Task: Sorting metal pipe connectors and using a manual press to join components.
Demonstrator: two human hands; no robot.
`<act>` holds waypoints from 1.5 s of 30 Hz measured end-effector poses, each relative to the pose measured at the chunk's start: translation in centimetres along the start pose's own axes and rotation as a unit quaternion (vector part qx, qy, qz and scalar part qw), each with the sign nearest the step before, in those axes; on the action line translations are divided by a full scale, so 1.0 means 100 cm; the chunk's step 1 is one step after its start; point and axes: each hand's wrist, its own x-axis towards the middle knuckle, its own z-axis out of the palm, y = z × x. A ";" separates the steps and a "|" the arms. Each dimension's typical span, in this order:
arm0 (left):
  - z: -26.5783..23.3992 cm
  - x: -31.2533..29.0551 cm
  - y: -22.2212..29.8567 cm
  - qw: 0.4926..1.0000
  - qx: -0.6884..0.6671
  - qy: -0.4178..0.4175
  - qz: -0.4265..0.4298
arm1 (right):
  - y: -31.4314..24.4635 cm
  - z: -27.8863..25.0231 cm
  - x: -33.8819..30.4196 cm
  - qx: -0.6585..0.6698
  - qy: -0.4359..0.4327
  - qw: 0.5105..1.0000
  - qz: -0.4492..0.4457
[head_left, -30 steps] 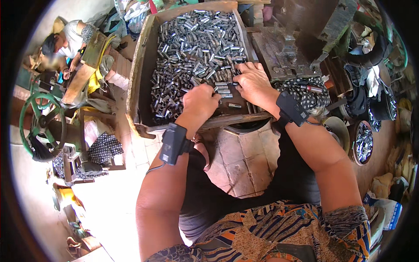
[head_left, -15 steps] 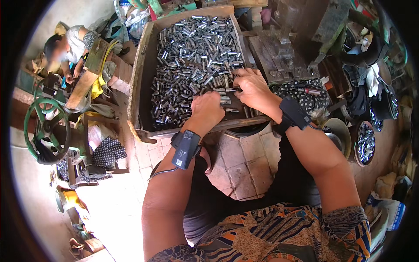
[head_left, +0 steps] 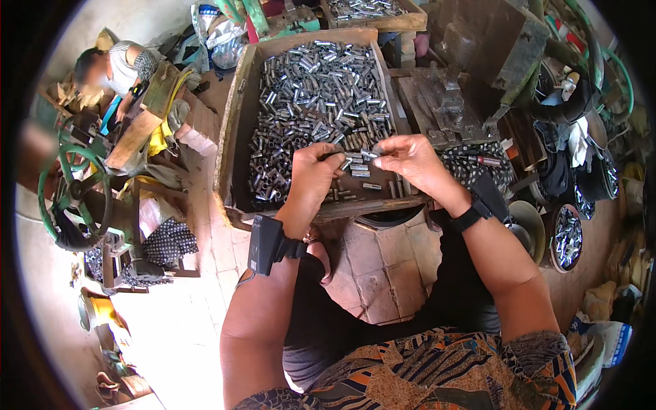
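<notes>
A wooden tray in front of me holds a heap of short metal tubes. Over its near part, my left hand is closed in a pinch, thumb against fingers; whatever it holds is mostly hidden. Facing it, my right hand pinches a short shiny metal tube between thumb and fingertips. Several more tubes lie in a small row just below and between the hands, and a loose tube rests on the tray floor nearer me.
A worn wooden block bench with a dark machine stands right of the tray. A round container of metal pieces sits at the right. Another tray is behind. At the far left, a person works near a green handwheel.
Both hands have lifted from the tray's tubes, fingertips now pinched and facing each other. A tube has come up in the right hand. The view has shifted slightly.
</notes>
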 end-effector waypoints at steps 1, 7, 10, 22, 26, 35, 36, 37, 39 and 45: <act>-0.001 -0.003 0.002 1.000 -0.028 0.004 -0.008 | -0.002 0.004 -0.002 0.003 -0.006 1.000 0.003; -0.002 -0.009 0.007 0.994 -0.108 -0.011 -0.020 | -0.005 0.014 -0.001 -0.008 -0.022 1.000 -0.017; 0.000 -0.008 0.008 0.990 -0.137 -0.011 -0.036 | -0.007 0.014 0.000 -0.046 -0.009 0.998 -0.037; 0.006 -0.011 0.006 0.980 -0.193 -0.013 -0.045 | -0.006 0.013 0.000 0.001 0.003 0.999 -0.053; 0.005 -0.013 0.005 0.975 -0.220 -0.021 -0.040 | -0.008 0.015 -0.002 0.030 -0.002 0.999 -0.045; 0.006 -0.024 0.018 0.996 -0.020 -0.060 0.070 | -0.011 0.013 -0.010 0.080 -0.011 0.993 0.083; 0.009 -0.025 0.014 0.996 0.023 -0.053 0.069 | -0.011 0.014 -0.011 0.082 -0.019 0.993 0.086; 0.009 -0.026 0.015 0.996 0.021 -0.056 0.067 | -0.010 0.014 -0.012 0.082 -0.024 0.992 0.089; 0.010 -0.030 0.021 0.996 0.016 -0.061 0.062 | -0.010 0.013 -0.014 0.102 -0.034 0.989 0.098; 0.010 -0.035 0.020 0.980 -0.162 -0.117 0.010 | -0.016 0.008 -0.014 0.211 -0.079 0.966 0.129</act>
